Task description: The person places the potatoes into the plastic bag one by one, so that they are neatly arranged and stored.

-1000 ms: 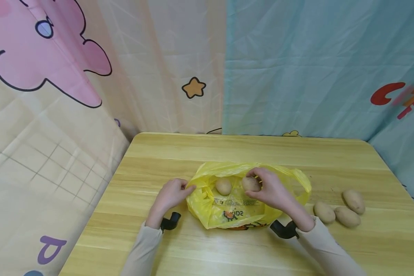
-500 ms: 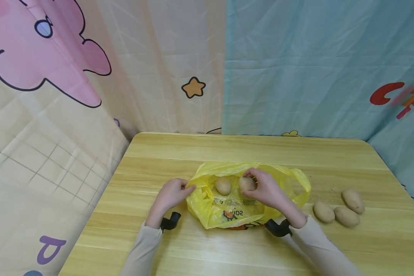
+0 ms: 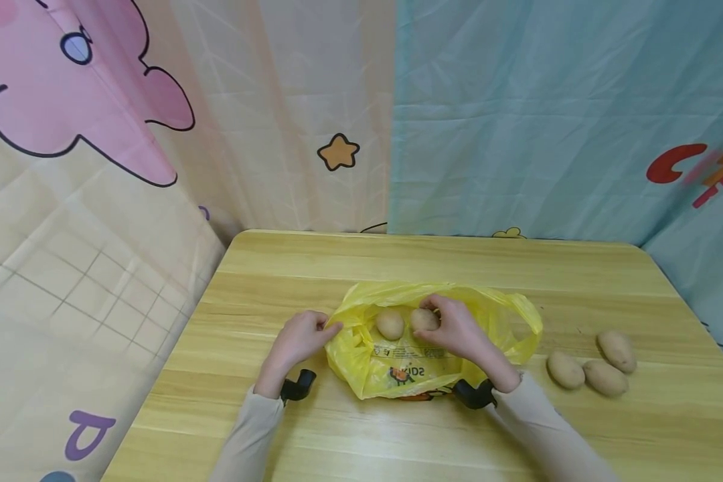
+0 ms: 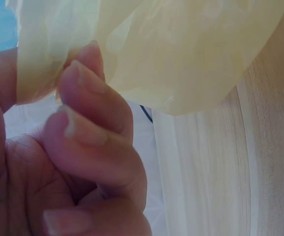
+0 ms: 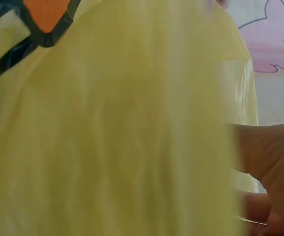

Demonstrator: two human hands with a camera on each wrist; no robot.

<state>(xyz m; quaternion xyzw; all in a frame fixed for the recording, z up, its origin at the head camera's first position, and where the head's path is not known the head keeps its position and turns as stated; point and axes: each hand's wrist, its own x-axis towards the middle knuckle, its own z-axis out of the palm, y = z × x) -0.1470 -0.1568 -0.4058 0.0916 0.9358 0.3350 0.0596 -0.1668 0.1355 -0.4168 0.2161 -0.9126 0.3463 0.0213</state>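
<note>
A yellow plastic bag (image 3: 373,385) lies with its mouth spread on the table. My left hand (image 3: 299,340) pinches the bag's left edge; in the left wrist view the thin film (image 4: 181,54) runs between thumb and forefinger, the other fingers curled. Inside the bag lies one potato (image 3: 389,324). Just right of it my right hand (image 3: 460,329) holds a second potato (image 3: 423,321) within the bag's opening; whether that potato touches the bag cannot be told. The right wrist view is mostly covered by yellow film (image 5: 107,123), with part of the right hand (image 5: 274,167) at its right edge.
Three loose potatoes lie grouped on the wooden table (image 3: 265,268) right of the bag, the nearest being a potato (image 3: 566,370). A bag handle loop (image 3: 527,318) sticks out toward them. Printed curtains (image 3: 289,120) hang behind and beside the table.
My right hand has moved left with its potato, closer to the potato in the bag. My left hand and the loose potatoes stay where they were.
</note>
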